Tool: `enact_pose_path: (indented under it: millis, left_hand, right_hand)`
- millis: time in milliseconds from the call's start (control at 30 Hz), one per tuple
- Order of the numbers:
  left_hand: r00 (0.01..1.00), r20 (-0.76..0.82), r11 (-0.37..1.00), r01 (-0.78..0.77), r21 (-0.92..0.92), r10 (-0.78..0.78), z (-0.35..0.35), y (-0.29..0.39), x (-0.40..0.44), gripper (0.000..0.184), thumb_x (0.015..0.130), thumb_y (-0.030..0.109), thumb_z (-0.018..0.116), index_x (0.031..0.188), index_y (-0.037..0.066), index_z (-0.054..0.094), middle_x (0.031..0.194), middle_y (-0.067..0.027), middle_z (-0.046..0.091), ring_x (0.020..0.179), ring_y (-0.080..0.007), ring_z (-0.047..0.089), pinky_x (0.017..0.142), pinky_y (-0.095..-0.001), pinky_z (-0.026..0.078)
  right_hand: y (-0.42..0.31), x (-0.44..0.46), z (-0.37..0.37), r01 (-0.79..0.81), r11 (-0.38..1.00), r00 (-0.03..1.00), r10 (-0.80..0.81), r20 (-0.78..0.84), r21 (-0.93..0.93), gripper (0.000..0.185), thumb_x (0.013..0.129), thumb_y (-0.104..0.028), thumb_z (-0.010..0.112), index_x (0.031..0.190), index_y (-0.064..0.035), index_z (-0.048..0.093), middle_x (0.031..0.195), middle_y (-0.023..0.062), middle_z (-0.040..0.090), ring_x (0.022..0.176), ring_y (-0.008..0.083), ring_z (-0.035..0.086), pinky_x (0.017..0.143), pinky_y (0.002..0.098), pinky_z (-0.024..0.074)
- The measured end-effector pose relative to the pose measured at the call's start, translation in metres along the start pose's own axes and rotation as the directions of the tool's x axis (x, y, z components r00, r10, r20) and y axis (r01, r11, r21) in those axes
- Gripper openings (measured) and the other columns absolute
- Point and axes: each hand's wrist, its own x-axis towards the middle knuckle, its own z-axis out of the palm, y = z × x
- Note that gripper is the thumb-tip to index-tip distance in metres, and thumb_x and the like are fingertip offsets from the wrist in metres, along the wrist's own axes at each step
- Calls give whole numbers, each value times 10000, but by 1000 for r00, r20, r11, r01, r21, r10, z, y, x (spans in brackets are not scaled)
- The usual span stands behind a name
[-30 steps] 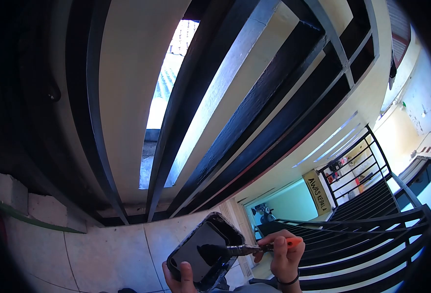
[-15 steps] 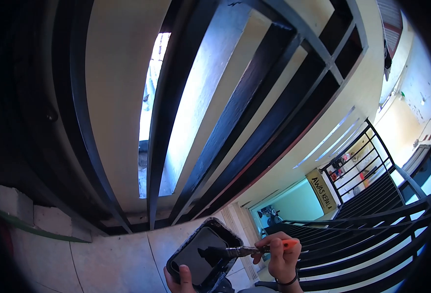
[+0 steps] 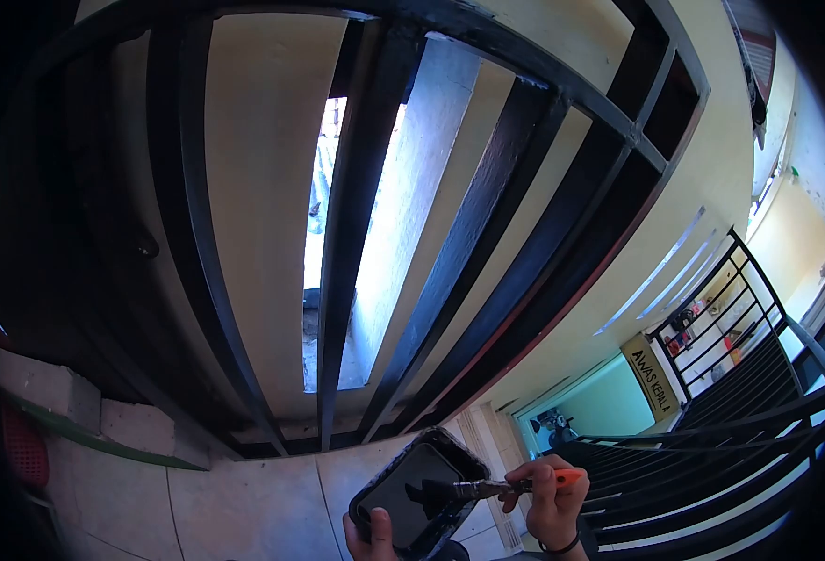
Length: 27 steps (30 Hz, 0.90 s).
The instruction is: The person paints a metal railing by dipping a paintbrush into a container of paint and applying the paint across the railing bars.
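A black paint tray (image 3: 389, 472) with smeared edges is held low in front of me. My left hand (image 3: 372, 537) grips its lower left side, thumb over the rim. In my right hand (image 3: 552, 505) is a paintbrush (image 3: 492, 488) with an orange handle, fingers closed round it. The dark bristles reach over the tray; whether they touch the paint I cannot tell. Beyond the tray stands a black metal gate of upright bars (image 3: 450, 252), with a reddish strip along its right edge.
Behind the bars a cream wall has a narrow bright opening (image 3: 380, 224). White tiles (image 3: 244, 496) cover the floor, with concrete blocks (image 3: 141, 430) and a red basket (image 3: 25, 453) at left. Black stair railings (image 3: 711, 458) and an "AWAS KEPALA" sign (image 3: 651, 379) are at right.
My view has shifted, so the bars, tray and both hands appear further right and a little lower. The grips on tray and brush are the same.
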Motion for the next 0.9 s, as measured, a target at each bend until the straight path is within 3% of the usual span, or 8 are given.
enact_pose_path:
  millis: [300,433,633,733,767,833,900]
  left_hand:
    - [1000,-12,999,22,-25,-22,4,2,0,548,1034,411,654,1376,-10,574,1304,-116,646,1161,-221,623,1016,-348,491]
    - [999,0,997,51,-59,-51,7,14,-4,557,1035,418,651,1392,0,560,1308,-119,647,1171,-225,625,1021,-354,494]
    - [999,43,998,32,-62,-29,0,9,-4,591,1032,457,639,1413,15,546,1317,-113,649,1183,-220,632,1030,-357,500]
    - [997,67,996,38,-80,-32,3,10,-3,598,1030,466,635,1416,19,544,1319,-111,649,1183,-218,634,1032,-357,501]
    - [997,76,996,34,-83,-28,3,9,-3,600,1030,469,634,1417,20,543,1319,-110,650,1183,-217,635,1032,-357,501]
    - [996,89,996,19,-87,-11,3,11,2,605,1029,476,631,1419,23,542,1320,-108,650,1183,-216,637,1033,-356,502]
    - [995,103,996,7,-90,2,3,12,6,609,1028,482,629,1421,25,540,1322,-107,651,1183,-214,638,1035,-356,503]
  right_hand:
    - [-2,-2,2,-54,998,997,53,49,21,483,1109,-321,504,883,85,632,699,148,682,536,186,684,489,267,525]
    - [-4,1,5,-107,990,994,108,-9,92,488,1113,-310,499,881,93,647,692,145,686,537,179,677,486,265,512]
    - [-11,1,1,-90,994,996,91,-19,63,466,1117,-290,487,924,102,650,712,143,689,535,181,669,487,273,519]
    - [-13,4,0,2,999,1000,-1,-30,41,459,1118,-294,481,919,90,634,694,139,677,503,173,650,465,269,509]
    - [-16,2,-3,-16,1000,1000,17,21,-7,502,1131,-393,427,1004,28,670,671,118,679,557,158,650,530,266,505]
    - [-20,3,-4,-25,1000,999,26,25,-12,441,1122,-322,487,964,38,688,664,76,658,559,121,616,533,257,472]
    - [-16,0,9,-13,994,1000,16,-22,106,424,1124,-289,488,943,33,697,654,46,626,560,104,576,526,257,448]
